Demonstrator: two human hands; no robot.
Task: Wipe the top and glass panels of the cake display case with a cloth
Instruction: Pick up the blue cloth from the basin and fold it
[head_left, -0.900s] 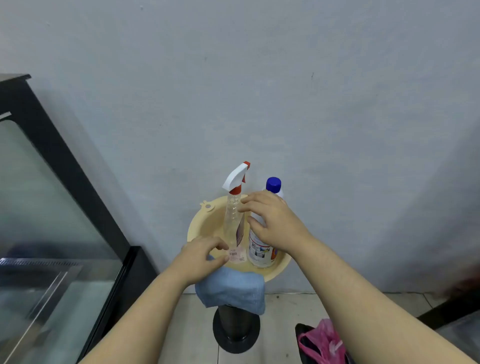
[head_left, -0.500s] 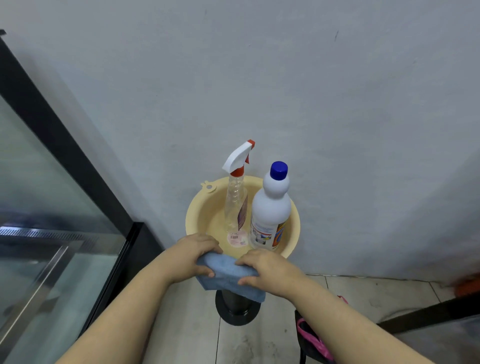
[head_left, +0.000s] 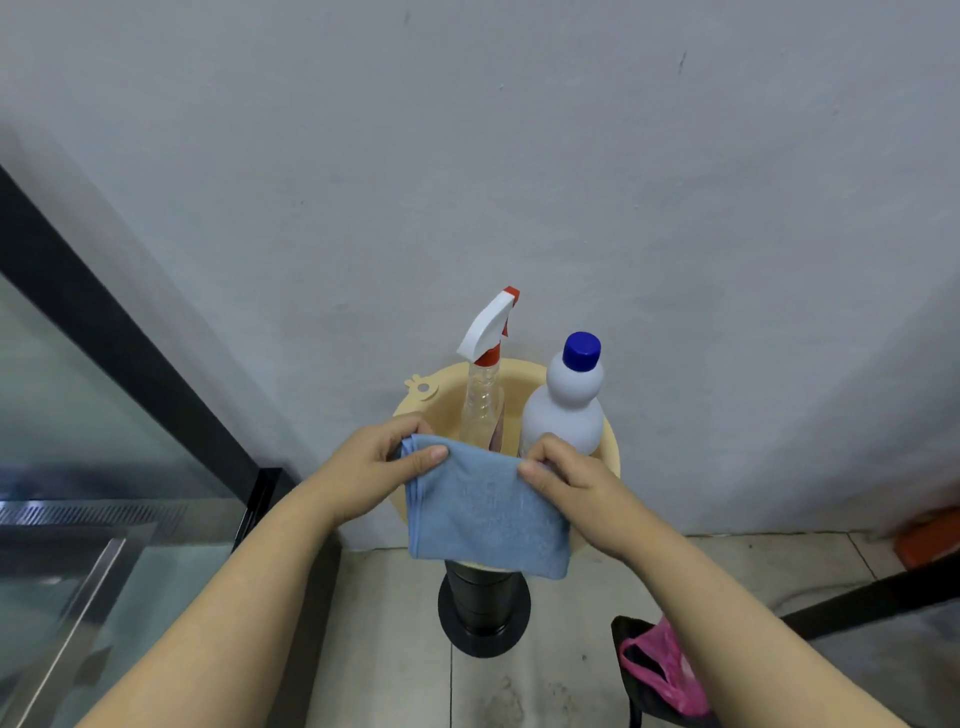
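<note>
Pinching the folded blue microfibre cloth (head_left: 485, 512) at both top corners, left hand (head_left: 363, 475) and right hand (head_left: 576, 486) spread it, probably for wiping.

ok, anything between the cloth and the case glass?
Nothing visible. The left hand and right hand pinch the blue cloth by its top corners in front of the yellow basin; the display case glass lies to the left, only open air between.

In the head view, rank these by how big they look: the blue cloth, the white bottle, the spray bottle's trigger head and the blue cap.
Largest to smallest:
1. blue cloth
2. white bottle
3. trigger head
4. blue cap
The cloth hangs nearer the camera, so its lead may be exaggerated.
</note>
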